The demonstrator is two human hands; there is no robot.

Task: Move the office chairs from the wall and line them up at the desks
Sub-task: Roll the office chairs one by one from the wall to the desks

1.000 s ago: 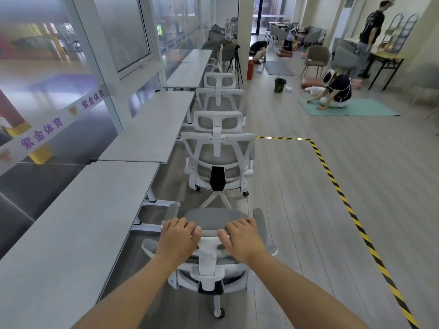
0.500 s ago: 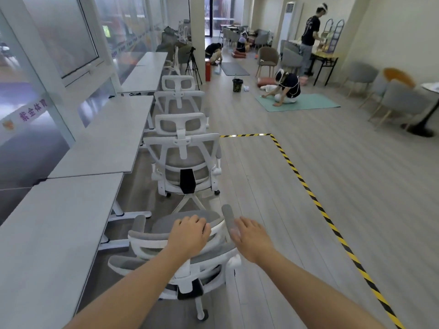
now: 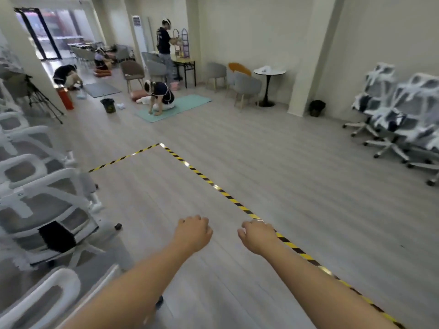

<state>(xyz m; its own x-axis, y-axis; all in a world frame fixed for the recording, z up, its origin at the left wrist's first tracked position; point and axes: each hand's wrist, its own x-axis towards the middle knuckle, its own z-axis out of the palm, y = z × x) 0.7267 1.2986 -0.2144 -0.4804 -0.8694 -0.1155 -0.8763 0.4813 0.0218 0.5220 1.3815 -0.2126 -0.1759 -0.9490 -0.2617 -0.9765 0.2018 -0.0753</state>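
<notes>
Holding nothing, the left hand (image 3: pixel 193 233) and right hand (image 3: pixel 257 236) hang loosely curled over bare floor. White mesh office chairs (image 3: pixel 401 119) wait far right by the wall, so fetching one seems next; lined-up white chairs (image 3: pixel 45 210) stand left.

A row of office chairs (image 3: pixel 47 210) is being kept along the left edge of the view, one behind another, running away toward the far end of the room. A second cluster of wrapped chairs (image 3: pixel 399 115) is being held against the right wall, well apart from the row. Between the two groups, floor tape (image 3: pixel 213 186) is being run across the open floor (image 3: pixel 297 186), turning a corner in the middle. The left hand (image 3: pixel 193 233) and the right hand (image 3: pixel 257 236) are being held out side by side over the floor, the right one above the tape. A mat (image 3: pixel 185 105) is lying farther back, with a round table (image 3: pixel 269 72) standing to its right near the wall.
</notes>
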